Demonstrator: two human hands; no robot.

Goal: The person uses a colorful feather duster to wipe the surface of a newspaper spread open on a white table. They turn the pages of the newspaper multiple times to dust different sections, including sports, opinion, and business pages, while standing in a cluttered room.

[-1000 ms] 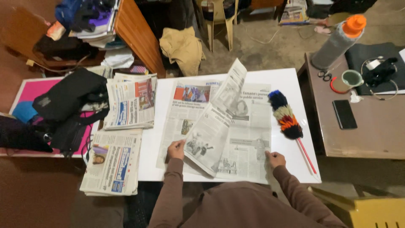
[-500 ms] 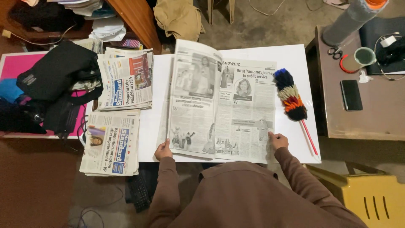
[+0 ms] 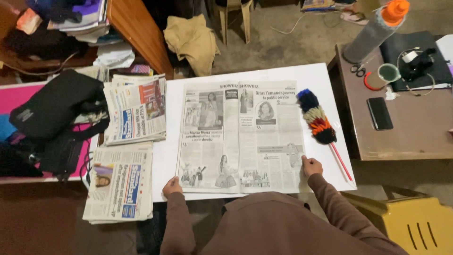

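An open newspaper (image 3: 240, 137) lies flat across the white table (image 3: 330, 75) in front of me. My left hand (image 3: 171, 186) rests on its lower left corner. My right hand (image 3: 311, 166) presses its lower right edge. Both sleeves are brown. A feather duster (image 3: 317, 118) with blue, white, orange and black bands and a red-and-white handle lies just right of the paper, a short way above my right hand.
Two stacks of folded newspapers (image 3: 137, 108) (image 3: 120, 182) lie at the left. A black bag (image 3: 56, 113) sits on a pink surface. The brown side table at the right (image 3: 415, 137) holds a phone (image 3: 379, 113), scissors, a cup and a bottle. A yellow stool (image 3: 410, 226) stands at the lower right.
The lifted page has been turned over and the newspaper now lies flat and spread. Both hands stay at its lower corners.
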